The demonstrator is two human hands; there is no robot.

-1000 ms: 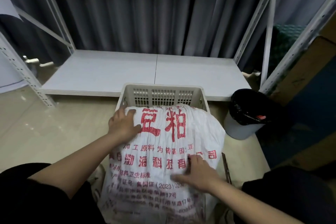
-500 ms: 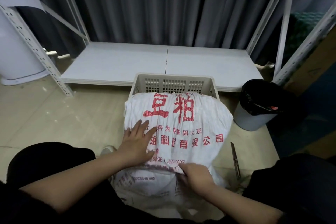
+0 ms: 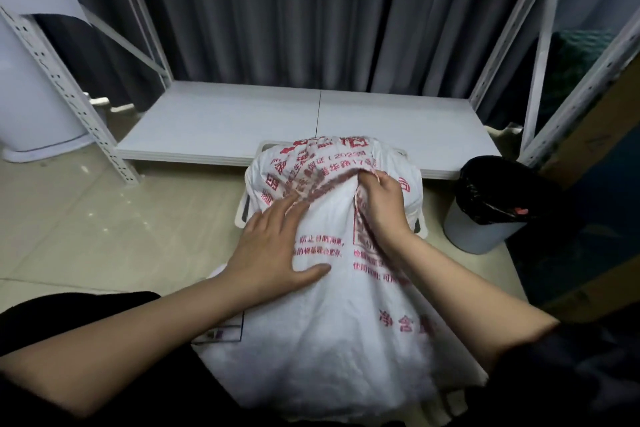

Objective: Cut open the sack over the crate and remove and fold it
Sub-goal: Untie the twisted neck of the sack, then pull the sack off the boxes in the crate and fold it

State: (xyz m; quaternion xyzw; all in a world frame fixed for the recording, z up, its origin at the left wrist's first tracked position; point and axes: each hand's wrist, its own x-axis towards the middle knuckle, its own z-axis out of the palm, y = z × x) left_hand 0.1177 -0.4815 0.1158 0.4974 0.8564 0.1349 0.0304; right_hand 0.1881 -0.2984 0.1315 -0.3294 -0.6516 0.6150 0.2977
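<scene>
Folding's barely started: right hand (image 3: 379,208) pinching the sack (image 3: 332,315) over the crate (image 3: 244,208), left hand (image 3: 277,253) flat and open, cut not visible.

One head-worn wide-angle camera looks forward and down from just above the person's arms, close over the sack (image 3: 332,305), facing the low shelf (image 3: 311,121) and grey curtain (image 3: 311,10) beyond; edges bow outward.

The sack (image 3: 332,305) blankets the crate (image 3: 244,210), only slivers of rim peeking out either side. Its near end runs off the bottom edge. Red print near the crate's far rim smears unreadable.
</scene>
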